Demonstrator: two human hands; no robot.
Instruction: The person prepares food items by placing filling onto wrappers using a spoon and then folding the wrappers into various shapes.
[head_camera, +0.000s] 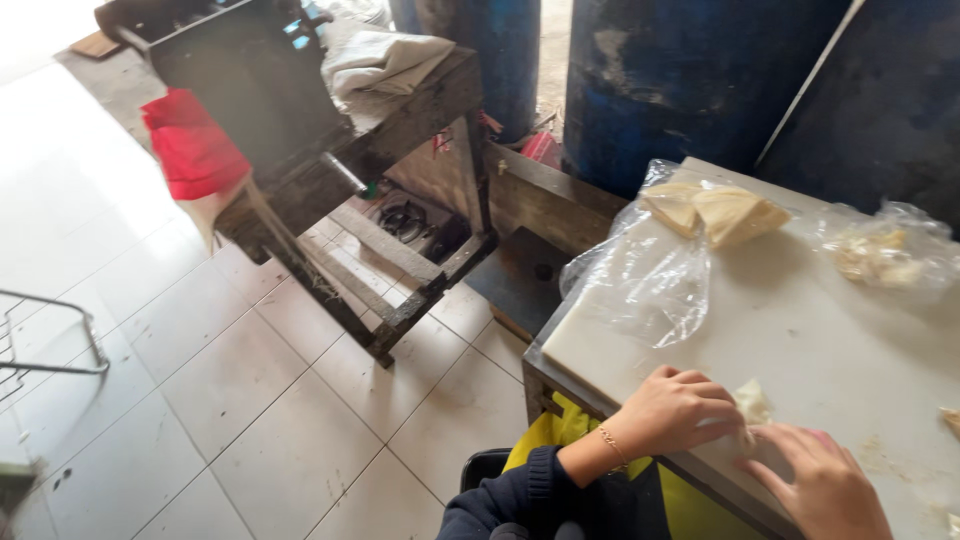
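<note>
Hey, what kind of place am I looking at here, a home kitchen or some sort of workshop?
Probably a small, informal food-preparation workspace. Both hands, left hand and right hand, press a pale piece of dough on a white work table; clear plastic bags hold folded pastries, and big blue drums stand behind.

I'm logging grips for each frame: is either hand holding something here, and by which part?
The left hand pinches a pale piece of dough by its near edge on the white board. The right hand rests flat, holding nothing.

Right hand (825, 485) cut off below; dough piece (750, 402) half hidden
</note>
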